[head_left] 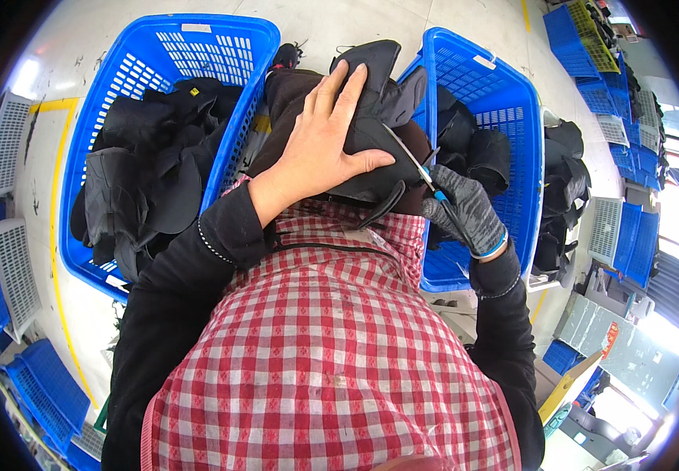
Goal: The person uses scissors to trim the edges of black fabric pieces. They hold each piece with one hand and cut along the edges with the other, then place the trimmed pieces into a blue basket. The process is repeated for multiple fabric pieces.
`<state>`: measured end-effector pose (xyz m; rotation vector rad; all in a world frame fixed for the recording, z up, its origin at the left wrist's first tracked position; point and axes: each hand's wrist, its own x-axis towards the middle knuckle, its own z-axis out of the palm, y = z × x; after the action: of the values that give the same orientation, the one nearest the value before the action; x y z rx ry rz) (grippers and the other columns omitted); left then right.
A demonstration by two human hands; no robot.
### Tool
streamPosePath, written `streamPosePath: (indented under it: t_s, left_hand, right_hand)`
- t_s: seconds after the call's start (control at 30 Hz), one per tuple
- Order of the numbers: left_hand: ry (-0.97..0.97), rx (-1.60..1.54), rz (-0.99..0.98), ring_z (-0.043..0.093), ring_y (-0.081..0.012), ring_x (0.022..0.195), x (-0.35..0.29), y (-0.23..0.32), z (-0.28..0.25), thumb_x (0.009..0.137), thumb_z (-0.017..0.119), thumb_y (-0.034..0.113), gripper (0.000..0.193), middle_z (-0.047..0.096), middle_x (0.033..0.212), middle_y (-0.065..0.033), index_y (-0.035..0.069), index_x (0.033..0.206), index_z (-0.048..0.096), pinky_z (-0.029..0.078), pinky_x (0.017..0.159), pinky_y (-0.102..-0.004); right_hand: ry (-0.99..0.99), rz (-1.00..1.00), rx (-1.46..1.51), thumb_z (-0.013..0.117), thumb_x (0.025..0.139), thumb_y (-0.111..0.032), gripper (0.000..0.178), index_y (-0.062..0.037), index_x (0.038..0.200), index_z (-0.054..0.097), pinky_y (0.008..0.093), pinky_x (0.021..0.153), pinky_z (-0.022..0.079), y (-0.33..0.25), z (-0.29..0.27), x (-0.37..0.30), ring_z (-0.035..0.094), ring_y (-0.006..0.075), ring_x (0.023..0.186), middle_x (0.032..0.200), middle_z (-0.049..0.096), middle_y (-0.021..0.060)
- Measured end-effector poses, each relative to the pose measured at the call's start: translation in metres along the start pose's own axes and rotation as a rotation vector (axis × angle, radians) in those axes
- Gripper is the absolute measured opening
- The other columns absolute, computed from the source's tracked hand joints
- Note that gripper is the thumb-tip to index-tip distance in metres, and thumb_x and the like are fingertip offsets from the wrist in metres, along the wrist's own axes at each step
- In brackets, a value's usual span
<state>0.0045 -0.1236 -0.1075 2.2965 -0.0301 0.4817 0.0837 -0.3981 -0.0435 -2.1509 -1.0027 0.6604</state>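
Note:
A black sewn fabric piece (378,86) with several flaps lies across my lap. My left hand (320,141), bare, rests flat on it with the fingers stretched out and the thumb pointing right. On my right hand (469,208) is a grey knitted glove; its fingers are wrapped around scissors (408,151) with small blue parts. One long pale blade reaches up and left over the black piece, against its surface. The glove and the tool's dark handle partly hide each other.
Blue plastic baskets stand on both sides, the left basket (237,169) and the right basket (536,157), holding similar black pieces. Beyond the right one, more black pieces (563,188) are heaped. Further crates (17,259) line the floor's edges. A red checked apron (316,337) covers my front.

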Motion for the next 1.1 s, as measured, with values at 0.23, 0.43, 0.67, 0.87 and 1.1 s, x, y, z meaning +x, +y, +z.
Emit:
streamPosePath:
  t_s: [0.23, 0.43, 0.67, 0.87, 1.1]
  left_hand:
    - [0.001, -0.022, 0.005, 0.028, -0.05, 0.148, -0.001, 0.001, 0.001, 0.078, 0.081, 0.063, 0.118, 0.02, 0.166, -0.0235, 0.014, 0.165, 0.019, 0.033, 0.117, -0.0586]
    - [0.011, 0.003, 0.004, 0.03, -0.0485, 0.147, 0.0, 0.003, 0.0, 0.077, 0.083, 0.062, 0.118, 0.021, 0.166, -0.0232, 0.013, 0.165, 0.021, 0.032, 0.119, -0.056]
    - [-0.003, -0.007, 0.004, 0.03, -0.0492, 0.147, 0.001, 0.003, 0.0, 0.076, 0.082, 0.062, 0.119, 0.021, 0.166, -0.0246, 0.011, 0.164, 0.022, 0.031, 0.119, -0.0563]
    - [-0.016, -0.034, 0.002, 0.029, -0.0485, 0.148, 0.003, 0.005, -0.002, 0.076, 0.082, 0.062, 0.12, 0.021, 0.166, -0.0237, 0.011, 0.165, 0.021, 0.03, 0.12, -0.0558]
    - [-0.022, -0.022, -0.001, 0.029, -0.0475, 0.147, 0.001, 0.005, 0.0, 0.075, 0.083, 0.061, 0.119, 0.021, 0.166, -0.0228, 0.013, 0.165, 0.022, 0.032, 0.119, -0.0549]
  right_hand:
    - [-0.062, 0.119, 0.152, 0.08, 0.09, -0.042, 0.061, 0.0004, 0.131, 0.065, 0.0374, 0.077, 0.055, 0.0, 0.008, 0.007, 0.07, 0.0259, 0.081, 0.094, 0.073, 0.0198]
    - [-0.068, 0.126, 0.165, 0.079, 0.09, -0.044, 0.061, -0.0008, 0.131, 0.065, 0.0373, 0.071, 0.055, -0.001, 0.009, 0.008, 0.069, 0.0271, 0.073, 0.088, 0.072, 0.0191]
    - [0.071, -0.071, -0.212, 0.082, 0.086, -0.043, 0.062, 0.0002, 0.127, 0.066, 0.0417, 0.076, 0.057, 0.009, 0.012, 0.013, 0.073, 0.0396, 0.088, 0.095, 0.073, 0.023]
    - [0.049, -0.099, -0.181, 0.077, 0.091, -0.038, 0.052, -0.0005, 0.126, 0.067, 0.0436, 0.076, 0.057, 0.009, 0.009, 0.013, 0.07, 0.0427, 0.09, 0.098, 0.072, 0.024]
    - [0.046, -0.116, -0.198, 0.077, 0.09, -0.04, 0.054, -0.0014, 0.127, 0.066, 0.0448, 0.077, 0.056, 0.006, 0.006, 0.009, 0.07, 0.043, 0.09, 0.1, 0.071, 0.0241]
